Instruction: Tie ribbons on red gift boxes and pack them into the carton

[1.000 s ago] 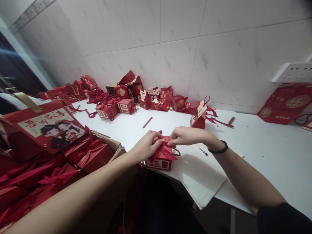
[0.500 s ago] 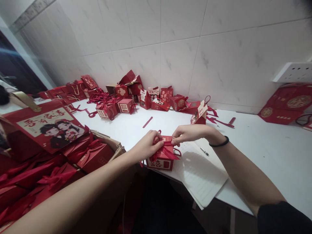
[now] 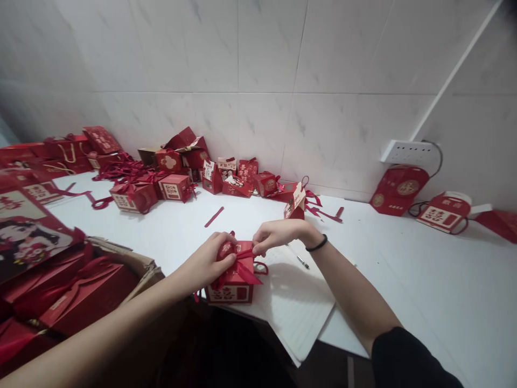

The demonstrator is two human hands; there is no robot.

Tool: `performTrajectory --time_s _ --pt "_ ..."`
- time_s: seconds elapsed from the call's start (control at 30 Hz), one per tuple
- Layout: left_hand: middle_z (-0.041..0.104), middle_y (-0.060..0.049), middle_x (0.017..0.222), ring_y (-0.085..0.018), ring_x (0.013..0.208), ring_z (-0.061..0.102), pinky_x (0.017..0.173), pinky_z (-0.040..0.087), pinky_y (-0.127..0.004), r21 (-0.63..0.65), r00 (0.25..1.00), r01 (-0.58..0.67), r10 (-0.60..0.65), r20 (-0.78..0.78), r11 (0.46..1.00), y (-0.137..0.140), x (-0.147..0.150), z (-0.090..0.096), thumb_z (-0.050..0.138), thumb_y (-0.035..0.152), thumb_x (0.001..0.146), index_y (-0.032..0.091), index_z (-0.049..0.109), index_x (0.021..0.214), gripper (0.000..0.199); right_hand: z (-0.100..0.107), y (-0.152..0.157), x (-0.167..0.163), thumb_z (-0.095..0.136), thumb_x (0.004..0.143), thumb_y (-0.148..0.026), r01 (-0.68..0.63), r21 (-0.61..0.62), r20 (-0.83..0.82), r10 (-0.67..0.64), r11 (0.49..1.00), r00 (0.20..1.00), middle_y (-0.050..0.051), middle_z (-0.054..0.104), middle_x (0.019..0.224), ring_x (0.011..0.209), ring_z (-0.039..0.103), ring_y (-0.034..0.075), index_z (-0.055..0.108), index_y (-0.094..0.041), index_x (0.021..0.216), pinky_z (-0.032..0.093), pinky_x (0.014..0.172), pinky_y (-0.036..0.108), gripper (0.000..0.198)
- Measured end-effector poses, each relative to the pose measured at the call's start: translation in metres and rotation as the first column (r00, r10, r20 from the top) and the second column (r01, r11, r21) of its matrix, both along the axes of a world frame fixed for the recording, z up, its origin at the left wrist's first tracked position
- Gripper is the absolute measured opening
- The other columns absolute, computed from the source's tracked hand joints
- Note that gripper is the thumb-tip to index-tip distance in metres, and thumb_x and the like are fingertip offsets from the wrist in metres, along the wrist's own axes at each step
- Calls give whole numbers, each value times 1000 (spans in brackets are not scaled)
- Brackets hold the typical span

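Observation:
A small red gift box (image 3: 229, 291) with cream lettering stands at the table's front edge, between my two hands. Over its top runs a dark red ribbon (image 3: 245, 271), its tail hanging down the front face. My left hand (image 3: 218, 258) is closed on the ribbon at the box's upper left, thumb pressing toward the middle. My right hand (image 3: 278, 235), with a black band on the wrist, pinches the ribbon at the top right. The knot itself is partly hidden by my fingers. A cord loop sticks out at the box's right side.
An open notepad (image 3: 301, 307) with a pen (image 3: 302, 262) lies right of the box. At left, a carton (image 3: 139, 264) holds several red boxes. More red boxes (image 3: 135, 197) line the wall (image 3: 258, 124), and a power strip (image 3: 407, 152) hangs at right.
My view has swung to the right, bringing more red boxes by the power strip into sight. Both hands keep their hold on the ribbon, with little visible change at the box.

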State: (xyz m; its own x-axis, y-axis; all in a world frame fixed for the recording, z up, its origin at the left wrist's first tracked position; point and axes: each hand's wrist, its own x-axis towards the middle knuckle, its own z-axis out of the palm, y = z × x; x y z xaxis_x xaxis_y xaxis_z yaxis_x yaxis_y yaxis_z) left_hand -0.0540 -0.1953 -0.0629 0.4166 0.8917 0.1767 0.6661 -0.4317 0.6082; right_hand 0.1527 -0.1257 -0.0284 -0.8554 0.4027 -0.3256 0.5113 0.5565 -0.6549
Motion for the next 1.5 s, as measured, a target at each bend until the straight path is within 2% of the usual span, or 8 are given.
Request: performTrajectory --time_s 0.37,0.53,0.67,0.77,0.93,1.2,1.4,1.5 --pt "53 -6 101 -20 97 52 90 39 -35 16 999 30 -29 -46 999 -5 2 5 43 25 78 20 57 87 17 -7 6 3 52 83 -30 -2 -60 -70 -2 998 998 -2 52 63 55 41 6 59 -10 74 31 50 18 24" --pt "53 -4 95 -18 92 53 86 41 -32 87 999 53 -53 -8 995 -7 1 2 46 21 77 20 56 81 12 -6 3 2 51 82 -40 22 -44 -50 -24 999 998 0 53 63 57 44 9 58 -10 70 32 51 20 33" --pt "52 -3 86 -17 82 52 77 44 -30 104 1000 -28 27 15 994 -8 2 0 51 22 74 18 51 73 3 -5 2 1 50 83 -44 37 -11 -30 -37 999 999 0 51 64 56 40 9 59 -11 71 30 50 21 36" --pt "51 -3 86 -16 77 52 73 44 -29 71 997 -80 80 3 994 -9 4 0 53 23 73 18 50 68 8 -5 1 1 50 83 -43 41 26 -45 -40 999 998 -2 45 60 53 35 8 58 -12 70 27 48 21 35" --pt "52 -3 84 -15 74 52 71 43 -29 76 998 -66 66 4 995 -9 5 1 53 23 72 18 49 66 9 -10 3 1 49 82 -36 76 64 -32 -74 995 997 -6 31 53 47 25 6 52 -13 65 19 42 20 29" --pt "53 -2 84 -15 75 53 72 44 -29 86 998 -61 61 7 994 -9 6 1 53 21 72 18 50 65 9 -12 6 0 49 80 -31 22 1 -113 -22 1000 993 -7 30 53 48 24 6 48 -13 61 20 44 20 26" --pt "56 -3 98 -16 87 56 81 44 -31 67 998 46 -48 31 997 -4 0 1 56 22 73 18 54 67 7 -5 2 3 51 80 -34 -16 -121 -124 1 993 992 -1 52 60 53 40 8 55 -12 63 30 51 21 28" --pt "55 -4 101 -18 91 55 84 43 -32 121 1000 4 -5 10 993 -1 -1 -1 54 24 77 18 59 71 9 1 -4 4 49 82 -36 24 -167 -64 -35 986 997 4 62 68 63 52 12 58 -11 68 36 57 21 30"
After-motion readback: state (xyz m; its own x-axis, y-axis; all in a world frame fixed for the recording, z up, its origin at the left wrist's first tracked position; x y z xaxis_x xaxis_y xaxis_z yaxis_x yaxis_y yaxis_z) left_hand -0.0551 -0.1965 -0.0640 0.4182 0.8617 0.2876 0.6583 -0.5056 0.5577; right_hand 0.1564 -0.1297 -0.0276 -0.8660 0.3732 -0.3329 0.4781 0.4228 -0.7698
